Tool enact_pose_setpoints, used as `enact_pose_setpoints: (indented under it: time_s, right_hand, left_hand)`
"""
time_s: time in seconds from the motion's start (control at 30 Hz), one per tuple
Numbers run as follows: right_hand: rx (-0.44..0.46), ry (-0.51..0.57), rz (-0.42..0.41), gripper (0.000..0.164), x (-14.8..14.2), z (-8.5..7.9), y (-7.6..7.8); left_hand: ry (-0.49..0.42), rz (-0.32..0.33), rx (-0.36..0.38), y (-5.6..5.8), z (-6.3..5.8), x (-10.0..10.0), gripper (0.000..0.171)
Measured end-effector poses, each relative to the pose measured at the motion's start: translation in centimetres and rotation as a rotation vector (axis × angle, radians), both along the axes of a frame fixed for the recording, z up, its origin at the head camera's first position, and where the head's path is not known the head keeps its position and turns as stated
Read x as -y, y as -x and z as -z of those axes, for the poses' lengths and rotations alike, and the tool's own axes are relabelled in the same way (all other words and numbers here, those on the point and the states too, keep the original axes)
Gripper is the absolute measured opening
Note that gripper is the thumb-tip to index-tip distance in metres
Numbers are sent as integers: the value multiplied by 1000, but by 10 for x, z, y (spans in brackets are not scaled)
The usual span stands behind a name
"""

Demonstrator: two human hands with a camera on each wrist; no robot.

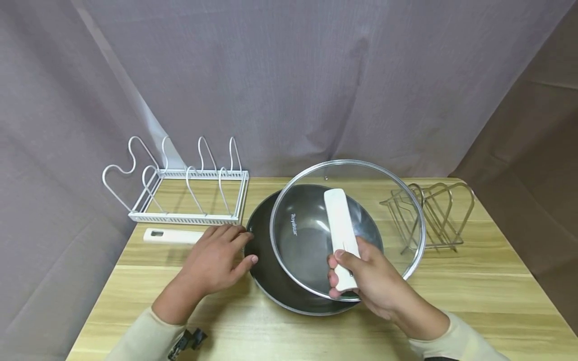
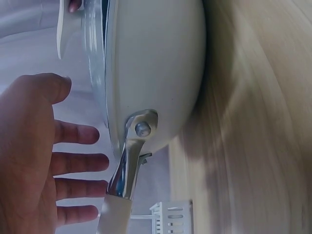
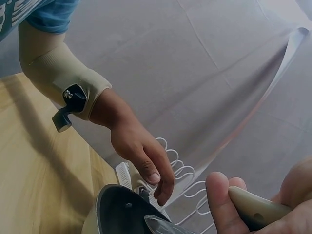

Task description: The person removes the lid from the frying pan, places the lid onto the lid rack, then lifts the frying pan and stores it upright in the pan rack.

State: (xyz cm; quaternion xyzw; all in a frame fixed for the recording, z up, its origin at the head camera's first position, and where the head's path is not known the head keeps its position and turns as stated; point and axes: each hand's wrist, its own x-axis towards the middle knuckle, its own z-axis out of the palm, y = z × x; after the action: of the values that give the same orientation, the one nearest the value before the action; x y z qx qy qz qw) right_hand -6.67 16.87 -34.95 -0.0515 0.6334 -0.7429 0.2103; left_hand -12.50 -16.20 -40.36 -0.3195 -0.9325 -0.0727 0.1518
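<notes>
A deep pan [image 1: 264, 260] with a dark inside and a pale outside stands on the wooden table. Its white handle [image 1: 169, 235] points left; a shiny metal bracket [image 2: 127, 163] joins it to the pan wall. Over the pan, offset to the right, is a glass lid [image 1: 381, 210] with a metal rim. My right hand [image 1: 377, 281] grips the lid's long white handle [image 1: 339, 220], thumb on top and fingers curled beneath. My left hand [image 1: 214, 260] hovers beside the pan's left rim, above where the handle joins. In the left wrist view its fingers [image 2: 80, 163] are spread and hold nothing.
A white rack [image 1: 185, 218] with several wire loops stands at the back left, close behind the pan handle. At the right is a smaller gold-coloured wire rack [image 1: 447, 218], partly seen through the lid. Grey cloth [image 1: 289, 90] hangs behind the table [image 1: 487, 296].
</notes>
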Motion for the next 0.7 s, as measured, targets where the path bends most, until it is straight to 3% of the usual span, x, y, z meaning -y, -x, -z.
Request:
enact_pose_setpoints:
  time_s: [0.7]
  right_hand:
    - [-27, -88, 36, 28, -2, -3, 2]
  left_hand:
    - [1, 9, -17, -1, 4, -4, 54]
